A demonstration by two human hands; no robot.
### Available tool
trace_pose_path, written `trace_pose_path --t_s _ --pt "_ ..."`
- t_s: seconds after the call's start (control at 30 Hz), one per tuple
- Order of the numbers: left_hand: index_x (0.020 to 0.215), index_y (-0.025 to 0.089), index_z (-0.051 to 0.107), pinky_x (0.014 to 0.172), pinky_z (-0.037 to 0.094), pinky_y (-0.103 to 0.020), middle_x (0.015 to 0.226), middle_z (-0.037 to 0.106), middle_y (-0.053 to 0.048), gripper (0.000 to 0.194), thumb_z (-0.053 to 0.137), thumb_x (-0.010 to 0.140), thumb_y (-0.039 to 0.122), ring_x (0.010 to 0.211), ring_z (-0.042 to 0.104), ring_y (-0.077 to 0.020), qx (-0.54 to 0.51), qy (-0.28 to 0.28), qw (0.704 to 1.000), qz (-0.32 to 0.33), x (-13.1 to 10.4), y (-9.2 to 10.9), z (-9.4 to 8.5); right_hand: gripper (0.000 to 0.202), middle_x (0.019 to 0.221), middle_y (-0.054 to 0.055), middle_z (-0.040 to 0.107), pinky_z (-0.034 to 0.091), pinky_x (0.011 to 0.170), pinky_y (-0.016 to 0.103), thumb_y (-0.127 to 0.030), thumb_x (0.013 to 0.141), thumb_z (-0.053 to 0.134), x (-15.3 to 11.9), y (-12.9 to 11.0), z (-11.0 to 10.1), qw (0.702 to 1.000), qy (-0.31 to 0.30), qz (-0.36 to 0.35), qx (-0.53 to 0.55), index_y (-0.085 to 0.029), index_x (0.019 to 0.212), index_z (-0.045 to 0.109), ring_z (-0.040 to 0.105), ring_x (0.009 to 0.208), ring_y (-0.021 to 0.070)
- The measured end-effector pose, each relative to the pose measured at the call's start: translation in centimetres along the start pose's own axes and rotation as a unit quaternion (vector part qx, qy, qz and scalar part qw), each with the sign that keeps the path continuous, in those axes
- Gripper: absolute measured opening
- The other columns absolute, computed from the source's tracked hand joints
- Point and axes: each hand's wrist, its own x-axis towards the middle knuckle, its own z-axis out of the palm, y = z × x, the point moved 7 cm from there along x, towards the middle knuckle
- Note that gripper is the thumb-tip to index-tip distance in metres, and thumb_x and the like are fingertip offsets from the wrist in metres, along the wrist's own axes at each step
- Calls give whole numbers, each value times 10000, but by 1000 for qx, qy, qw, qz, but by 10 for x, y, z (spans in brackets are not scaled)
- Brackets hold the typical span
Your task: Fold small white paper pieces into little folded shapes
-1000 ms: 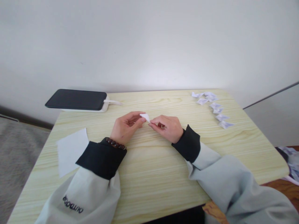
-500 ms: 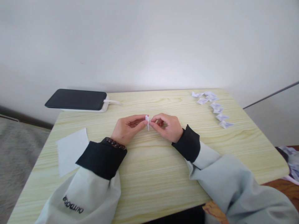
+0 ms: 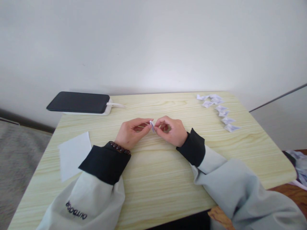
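A small piece of folded white paper [image 3: 152, 126] is held between my two hands, above the middle of the table. The thumb and fingers of my left hand [image 3: 132, 131] pinch it from the left. From the right, my right hand [image 3: 172, 129] grips its other side with thumb and forefinger. Fingertips cover part of the paper, so its full shape is hidden. Several folded white paper pieces [image 3: 227, 120], pointed at their ends, lie at the back right of the table. A flat sheet of white paper [image 3: 74, 156] lies left of my left forearm.
A black phone [image 3: 78, 102] rests on a white block [image 3: 108, 108] at the back left, with a white cable [image 3: 117, 105] at its right end. The light wooden table [image 3: 165, 182] stands against a white wall [image 3: 153, 44].
The folded paper has tilted between my fingertips, its lower point swinging to the right. Both hands stay in nearly the same place and keep their pinch.
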Motion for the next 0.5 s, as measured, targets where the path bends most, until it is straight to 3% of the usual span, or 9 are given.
trace_pose_path --t_s 0.23,0.4,0.5 --pt "1000 157 682 612 554 -199 953 677 -67 280 580 793 315 724 644 -124 104 64 990 67 -5 14 2 88 651 -16 665 409 516 181 -259 805 546 0 -5 0 994 25 -19 -100 -186 803 597 572 502 73" --pt "995 205 680 565 511 -193 1019 668 -51 255 555 802 316 708 629 -114 245 115 956 116 -10 27 2 107 605 -15 649 384 502 181 -250 805 538 0 -6 1 992 18 -18 -122 -177 767 606 550 477 73" --pt "988 178 658 570 499 -202 937 679 -49 255 571 782 301 711 633 -125 281 134 943 115 -12 29 1 117 620 -16 657 377 503 174 -269 810 538 0 -5 2 993 14 -7 -121 -179 769 602 554 484 69"
